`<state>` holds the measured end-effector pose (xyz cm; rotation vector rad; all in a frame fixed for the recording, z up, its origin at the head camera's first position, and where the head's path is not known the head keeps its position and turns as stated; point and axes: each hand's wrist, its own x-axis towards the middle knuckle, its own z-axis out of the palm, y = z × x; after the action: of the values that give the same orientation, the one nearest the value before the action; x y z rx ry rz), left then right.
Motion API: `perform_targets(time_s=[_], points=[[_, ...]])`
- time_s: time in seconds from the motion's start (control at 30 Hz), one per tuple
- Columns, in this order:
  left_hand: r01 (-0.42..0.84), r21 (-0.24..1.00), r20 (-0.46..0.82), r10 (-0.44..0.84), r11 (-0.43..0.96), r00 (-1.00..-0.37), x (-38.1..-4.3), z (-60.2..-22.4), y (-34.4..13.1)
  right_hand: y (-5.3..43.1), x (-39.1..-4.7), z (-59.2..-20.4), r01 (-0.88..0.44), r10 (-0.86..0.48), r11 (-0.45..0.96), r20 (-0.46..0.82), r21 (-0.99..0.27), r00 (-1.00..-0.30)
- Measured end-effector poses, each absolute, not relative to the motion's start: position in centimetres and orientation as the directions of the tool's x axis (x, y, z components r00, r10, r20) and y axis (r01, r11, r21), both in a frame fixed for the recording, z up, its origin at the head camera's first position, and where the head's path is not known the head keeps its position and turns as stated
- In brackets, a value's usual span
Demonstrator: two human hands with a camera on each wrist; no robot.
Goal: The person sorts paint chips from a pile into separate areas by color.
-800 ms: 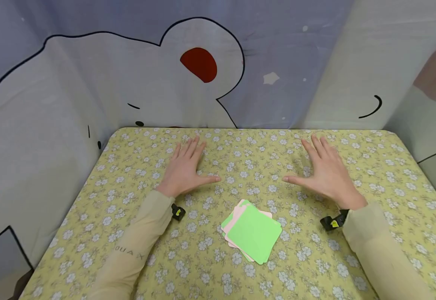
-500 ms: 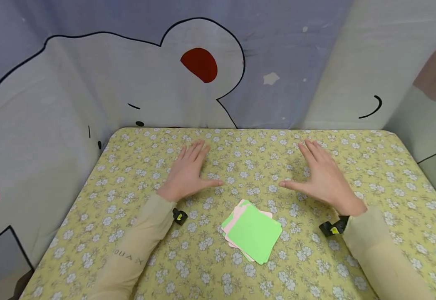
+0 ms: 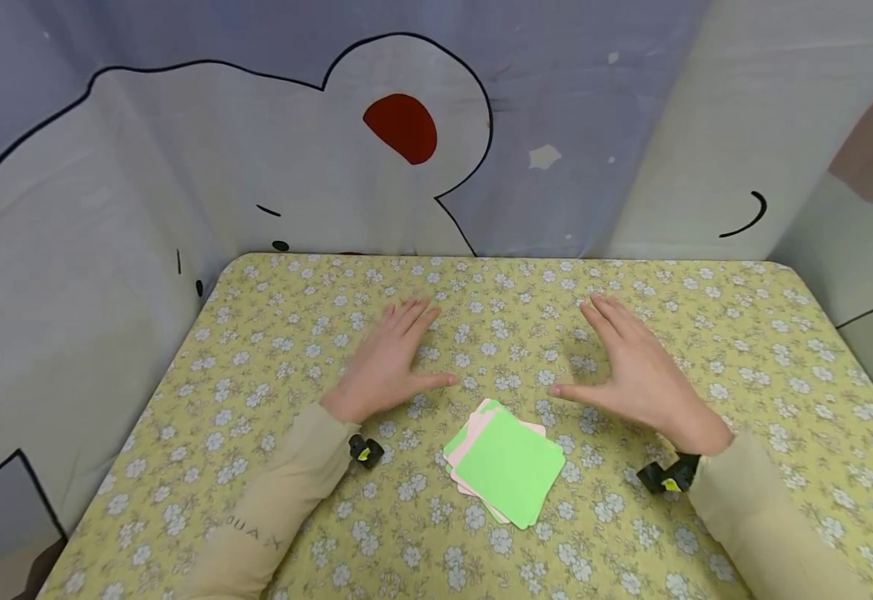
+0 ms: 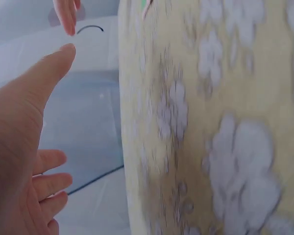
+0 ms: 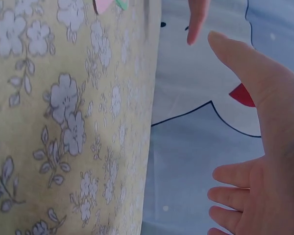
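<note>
A loose stack of green and pink squares (image 3: 510,468) is set on the flowered cloth (image 3: 256,475), with a green square uppermost and pink and green edges bared chiefly from seven to one o'clock; this fanned look is probably owed to the squares having been laid at differing angles rather than squared up. The left hand (image 3: 386,367) is held at ten o'clock from the stack and the right hand (image 3: 641,371) at two, both raised above the cloth and apart from the stack. On each, the four fingers are kept close together and slightly bent, while the thumb is stretched well away, towards three o'clock on the left and nine on the right; nothing is gripped. By this mirrored pose the space between the palms seems to be framed, and the stack is left fully uncovered. Beige sleeves (image 3: 275,500) are worn, with a black wrist mount (image 3: 366,451) at each cuff. The surface is covered in yellow, white-blossomed fabric with rounded far corners. At twelve o'clock, and round to nine and three, it is enclosed by a hung backdrop (image 3: 579,100), on which black outlines, red patches and a pale star (image 3: 545,157) are printed.
</note>
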<state>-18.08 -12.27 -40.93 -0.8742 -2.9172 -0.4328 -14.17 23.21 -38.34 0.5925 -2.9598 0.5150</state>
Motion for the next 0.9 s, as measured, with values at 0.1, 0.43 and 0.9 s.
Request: perform_targets(time_s=[0.1,0.43,0.9], points=[[0.565,0.283,0.15,0.546,0.775,-0.824,-17.4,-40.9,-11.9,22.8,-13.7,-38.3,-0.401,-0.375,0.862,0.142,-0.309,-0.916],[0.66,0.3,0.181,0.638,0.689,-0.748,-15.4,-40.9,-10.4,21.3,-11.8,-39.2,-0.463,-0.442,0.829,0.138,-0.313,-0.886],[0.747,0.363,0.086,0.778,0.557,-0.623,-12.8,-41.3,-8.3,20.0,-9.3,-40.3,-0.537,-0.531,0.787,0.11,-0.304,-0.84]])
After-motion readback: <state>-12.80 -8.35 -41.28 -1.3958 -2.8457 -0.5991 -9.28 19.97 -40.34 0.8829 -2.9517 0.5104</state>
